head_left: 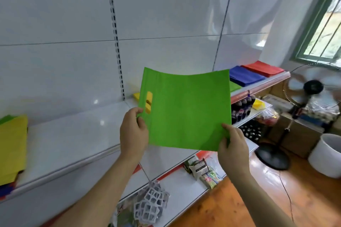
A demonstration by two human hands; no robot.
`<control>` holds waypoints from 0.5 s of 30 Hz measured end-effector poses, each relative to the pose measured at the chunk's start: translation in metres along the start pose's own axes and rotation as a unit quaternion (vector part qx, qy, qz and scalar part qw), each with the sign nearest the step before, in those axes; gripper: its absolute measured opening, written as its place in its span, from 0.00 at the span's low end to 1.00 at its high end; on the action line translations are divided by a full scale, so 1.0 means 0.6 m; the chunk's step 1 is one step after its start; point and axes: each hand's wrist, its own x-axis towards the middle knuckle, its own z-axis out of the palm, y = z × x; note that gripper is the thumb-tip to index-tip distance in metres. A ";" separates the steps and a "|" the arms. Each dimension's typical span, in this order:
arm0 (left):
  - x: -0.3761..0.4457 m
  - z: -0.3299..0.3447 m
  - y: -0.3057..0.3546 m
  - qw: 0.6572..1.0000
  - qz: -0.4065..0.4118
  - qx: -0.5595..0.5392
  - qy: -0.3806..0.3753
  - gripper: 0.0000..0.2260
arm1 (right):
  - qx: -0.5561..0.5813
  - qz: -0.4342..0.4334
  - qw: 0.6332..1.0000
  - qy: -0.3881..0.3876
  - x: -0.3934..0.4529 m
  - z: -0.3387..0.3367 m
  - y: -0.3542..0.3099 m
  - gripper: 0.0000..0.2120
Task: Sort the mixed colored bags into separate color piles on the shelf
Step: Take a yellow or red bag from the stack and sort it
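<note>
White shelf behind, left hand and right hand each pinch green bag; limp sheet could drape over yellow pile.

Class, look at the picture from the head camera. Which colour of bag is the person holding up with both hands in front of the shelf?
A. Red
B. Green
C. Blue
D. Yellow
B. The green bag is held up flat, the left hand pinching its edge by the handle slot and the right hand pinching its lower corner; red and blue bags lie on the shelf behind.
</note>
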 end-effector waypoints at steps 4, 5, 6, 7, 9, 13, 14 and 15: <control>-0.013 0.108 0.055 0.999 0.020 0.003 -0.051 0.14 | -0.022 0.029 0.999 0.008 0.031 -0.053 0.094 0.21; -0.013 0.133 0.067 0.998 0.026 0.006 -0.064 0.14 | -0.029 0.035 0.999 0.015 0.041 -0.062 0.115 0.21; -0.013 0.158 0.076 0.997 0.033 0.006 -0.076 0.15 | -0.035 0.043 0.998 0.020 0.051 -0.070 0.136 0.21; -0.014 0.182 0.084 0.995 0.040 0.005 -0.087 0.15 | -0.041 0.051 0.998 0.024 0.060 -0.076 0.154 0.21; -0.011 0.232 0.096 0.993 0.053 0.000 -0.106 0.15 | -0.049 0.055 0.997 0.029 0.080 -0.082 0.188 0.21; 0.012 0.338 0.114 0.991 0.051 -0.010 -0.124 0.15 | -0.065 0.061 0.996 0.025 0.143 -0.087 0.247 0.22; 0.020 0.364 0.117 0.991 0.049 -0.015 -0.125 0.15 | -0.071 0.061 0.995 0.024 0.162 -0.086 0.260 0.22; 0.030 0.390 0.120 0.991 0.049 -0.021 -0.125 0.15 | -0.079 0.057 0.995 0.024 0.184 -0.086 0.273 0.22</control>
